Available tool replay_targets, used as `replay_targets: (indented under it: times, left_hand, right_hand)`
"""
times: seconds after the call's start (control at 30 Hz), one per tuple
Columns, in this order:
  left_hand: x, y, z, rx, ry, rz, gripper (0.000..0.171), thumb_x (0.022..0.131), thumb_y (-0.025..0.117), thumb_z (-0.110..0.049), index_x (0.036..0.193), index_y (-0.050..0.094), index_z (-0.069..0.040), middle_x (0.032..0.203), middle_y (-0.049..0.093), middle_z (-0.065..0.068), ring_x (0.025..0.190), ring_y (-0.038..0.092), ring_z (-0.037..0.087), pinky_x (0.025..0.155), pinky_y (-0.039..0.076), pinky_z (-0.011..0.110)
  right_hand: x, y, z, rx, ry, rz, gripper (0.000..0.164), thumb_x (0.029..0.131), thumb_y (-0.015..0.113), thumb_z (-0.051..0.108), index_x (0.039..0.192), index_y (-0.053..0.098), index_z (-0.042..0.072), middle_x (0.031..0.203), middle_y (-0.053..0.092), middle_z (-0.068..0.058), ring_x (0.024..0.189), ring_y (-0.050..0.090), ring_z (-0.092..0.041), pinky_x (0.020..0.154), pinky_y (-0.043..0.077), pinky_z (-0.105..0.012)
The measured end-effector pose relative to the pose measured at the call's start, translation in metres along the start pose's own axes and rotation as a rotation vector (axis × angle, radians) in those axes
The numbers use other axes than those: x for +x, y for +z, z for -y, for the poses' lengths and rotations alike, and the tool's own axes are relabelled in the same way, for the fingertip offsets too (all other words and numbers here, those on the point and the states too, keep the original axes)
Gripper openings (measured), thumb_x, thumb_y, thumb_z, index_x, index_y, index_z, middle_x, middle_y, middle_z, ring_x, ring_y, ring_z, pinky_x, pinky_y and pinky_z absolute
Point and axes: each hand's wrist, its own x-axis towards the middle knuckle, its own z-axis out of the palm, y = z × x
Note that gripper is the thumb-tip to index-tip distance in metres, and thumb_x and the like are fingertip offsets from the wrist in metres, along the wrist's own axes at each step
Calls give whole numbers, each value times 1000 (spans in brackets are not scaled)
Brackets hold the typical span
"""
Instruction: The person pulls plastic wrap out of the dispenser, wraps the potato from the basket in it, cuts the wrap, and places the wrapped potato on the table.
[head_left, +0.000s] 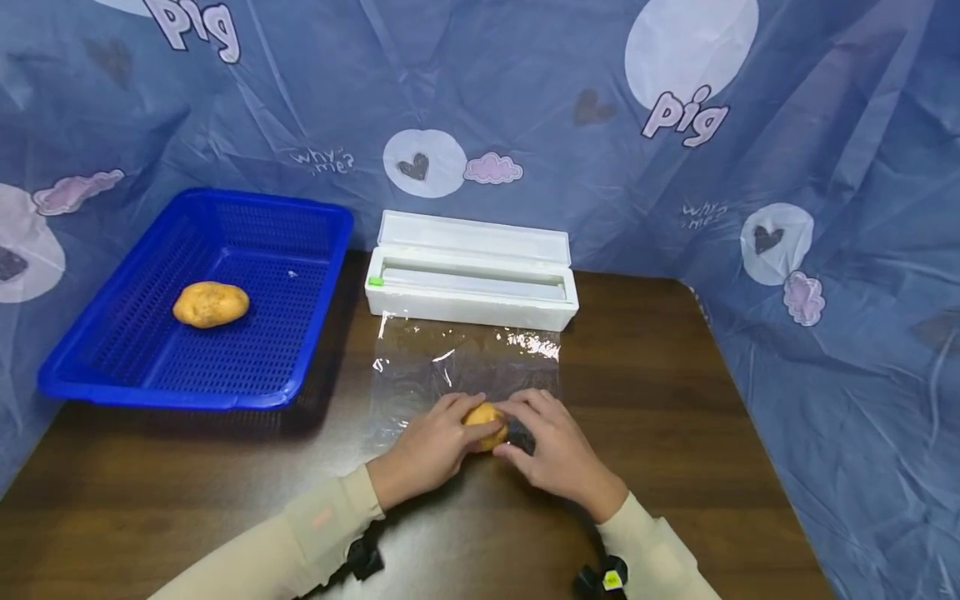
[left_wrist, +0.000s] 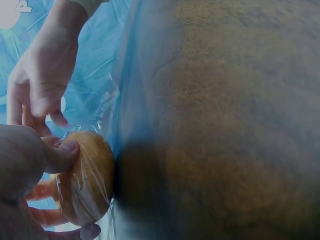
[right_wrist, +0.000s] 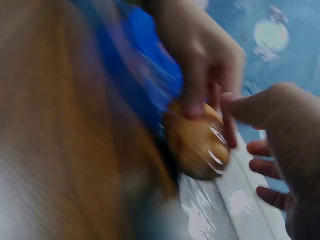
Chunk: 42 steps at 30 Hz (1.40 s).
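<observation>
My left hand grips a yellow potato from its left side, thumb on the near face and fingers around the far one. Clear plastic film lies creased over the potato in the left wrist view. The right hand is close at the potato's right, its fingers spread and loosely bent; in the right wrist view several of them stand apart from it. A sheet of cling film runs from a white dispenser box toward both hands.
The dispenser's lid stands raised at the back. On the left, a blue plastic basket holds another potato. Blue printed cloth hangs behind and beside the brown wooden table.
</observation>
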Motion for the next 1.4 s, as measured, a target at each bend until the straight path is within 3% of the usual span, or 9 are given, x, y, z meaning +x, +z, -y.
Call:
replay_targets:
  times: [0.1,0.17,0.37,0.73,1.07,1.4]
  left_hand:
    - [1,-1,1,5,6,-15,42,83,82,-13,124,74,-22,132,61,18,116,60,34,85,58,45]
    - [1,-1,1,-4,11,-18,40,84,82,-15,122,74,-21,130,63,17,115,61,33,88,57,45]
    - [2,-4,4,-57,-3,19,37,90,77,-22,127,72,-23,127,63,18,113,61,34,86,57,46]
    - [4,-10,18,-190,-25,72,42,91,75,-25,131,69,-14,138,59,17,115,61,35,93,53,48]
    - [7,-12,27,-284,-54,137,42,95,70,-25,135,66,-13,142,56,18,123,57,39,102,46,52]
    - [10,-12,34,-341,-79,152,41,97,68,-22,137,65,-14,140,59,15,123,58,37,101,46,54]
  right_hand:
    - [4,9,7,-54,14,117,79,80,86,37,147,50,14,136,53,-3,123,52,-23,100,44,-51]
    - [6,13,8,-72,35,148,84,80,86,36,151,46,14,139,52,-4,127,51,-25,103,43,-52]
    - [12,16,2,-11,62,149,79,81,86,24,148,48,9,134,59,-3,125,56,-22,104,44,-49]
    - [20,15,-6,65,61,150,75,80,84,27,145,51,8,133,61,-4,123,57,-20,103,47,-42]
    - [32,8,-11,109,59,231,74,80,83,26,144,51,8,132,62,-6,120,59,-21,104,46,-43]
    - [44,3,-14,193,100,304,73,81,85,16,144,51,2,134,61,-11,121,59,-24,103,46,-45]
